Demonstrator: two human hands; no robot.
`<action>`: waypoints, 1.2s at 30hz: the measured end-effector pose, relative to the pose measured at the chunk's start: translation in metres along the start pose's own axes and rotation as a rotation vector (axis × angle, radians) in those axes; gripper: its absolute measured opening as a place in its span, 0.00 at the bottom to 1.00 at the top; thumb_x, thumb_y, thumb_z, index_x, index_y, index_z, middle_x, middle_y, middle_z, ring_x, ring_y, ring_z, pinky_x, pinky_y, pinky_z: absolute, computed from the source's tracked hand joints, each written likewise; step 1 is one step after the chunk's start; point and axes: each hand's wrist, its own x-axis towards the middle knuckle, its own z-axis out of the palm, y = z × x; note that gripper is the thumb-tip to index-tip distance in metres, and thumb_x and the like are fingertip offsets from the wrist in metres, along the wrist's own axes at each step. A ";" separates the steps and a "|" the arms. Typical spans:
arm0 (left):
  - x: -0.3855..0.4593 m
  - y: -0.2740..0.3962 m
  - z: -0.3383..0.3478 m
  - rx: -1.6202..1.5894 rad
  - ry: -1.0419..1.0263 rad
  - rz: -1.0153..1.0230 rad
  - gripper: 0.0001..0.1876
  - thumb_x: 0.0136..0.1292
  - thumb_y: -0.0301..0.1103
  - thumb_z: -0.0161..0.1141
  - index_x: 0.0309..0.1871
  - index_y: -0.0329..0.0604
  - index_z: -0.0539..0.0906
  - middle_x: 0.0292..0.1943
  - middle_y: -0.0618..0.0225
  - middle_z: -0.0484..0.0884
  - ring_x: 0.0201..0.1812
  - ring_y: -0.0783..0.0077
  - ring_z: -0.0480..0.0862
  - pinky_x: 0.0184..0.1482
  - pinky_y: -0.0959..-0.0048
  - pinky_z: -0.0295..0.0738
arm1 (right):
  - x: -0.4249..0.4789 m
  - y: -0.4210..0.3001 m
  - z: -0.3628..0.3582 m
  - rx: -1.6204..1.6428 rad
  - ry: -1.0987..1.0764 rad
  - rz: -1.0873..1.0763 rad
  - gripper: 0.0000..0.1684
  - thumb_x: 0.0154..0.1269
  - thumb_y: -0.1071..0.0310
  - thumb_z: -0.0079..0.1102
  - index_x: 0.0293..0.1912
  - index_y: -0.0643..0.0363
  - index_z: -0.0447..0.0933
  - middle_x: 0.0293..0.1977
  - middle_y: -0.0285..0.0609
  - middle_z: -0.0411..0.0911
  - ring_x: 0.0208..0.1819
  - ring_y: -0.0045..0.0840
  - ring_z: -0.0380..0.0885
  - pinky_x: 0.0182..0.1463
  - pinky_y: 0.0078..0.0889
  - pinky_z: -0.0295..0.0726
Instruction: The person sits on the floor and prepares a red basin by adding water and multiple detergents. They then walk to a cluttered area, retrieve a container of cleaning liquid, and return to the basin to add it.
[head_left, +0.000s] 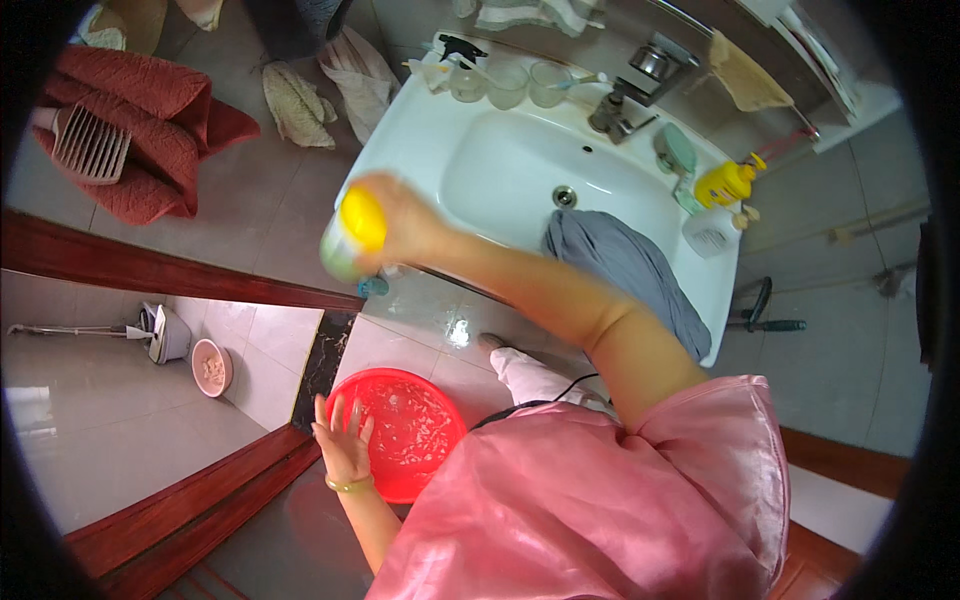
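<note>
My right hand (397, 221) reaches across to the left front corner of the white washbasin (405, 142). It grips a container with a yellow cap (364, 219) and a pale green and white body, blurred. Lower left, my left hand (346, 448), with a bangle at the wrist, has its fingers spread and holds nothing. It overlaps the rim of a red plastic basin (412, 431), which has bubbly or foamy liquid in it; contact cannot be told. A grey cloth (630, 270) lies bunched over the washbasin's front edge, partly behind my right forearm.
Cups (508, 86), a faucet (611, 112), a green soap dish (675, 148), a yellow pump bottle (726, 184) and a white pump bottle (711, 231) line the washbasin's back and right side. Red towel (161, 135) hangs at upper left. A dark red door frame (187, 262) and pink bowl (212, 367) are at left.
</note>
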 end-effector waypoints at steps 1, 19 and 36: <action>-0.002 -0.004 -0.008 0.053 0.153 -0.030 0.33 0.62 0.57 0.49 0.67 0.56 0.58 0.61 0.64 0.63 0.60 0.59 0.66 0.55 0.57 0.66 | 0.027 0.021 -0.017 -0.156 0.026 -0.024 0.48 0.32 0.56 0.70 0.56 0.57 0.63 0.53 0.53 0.63 0.55 0.46 0.63 0.60 0.42 0.63; 0.018 -0.038 -0.018 0.210 0.152 -0.274 0.28 0.63 0.49 0.51 0.64 0.51 0.62 0.62 0.62 0.64 0.60 0.59 0.67 0.57 0.58 0.62 | -0.021 0.042 -0.097 -0.550 0.058 -0.115 0.45 0.44 0.48 0.67 0.62 0.42 0.61 0.62 0.50 0.56 0.62 0.51 0.55 0.62 0.54 0.57; -0.017 -0.134 0.042 1.079 -0.545 -0.432 0.32 0.61 0.49 0.55 0.68 0.56 0.58 0.63 0.63 0.62 0.53 0.60 0.74 0.43 0.67 0.72 | -0.618 -0.179 -0.153 -0.345 0.928 0.909 0.18 0.54 0.69 0.62 0.47 0.57 0.74 0.40 0.37 0.75 0.40 0.22 0.74 0.41 0.24 0.74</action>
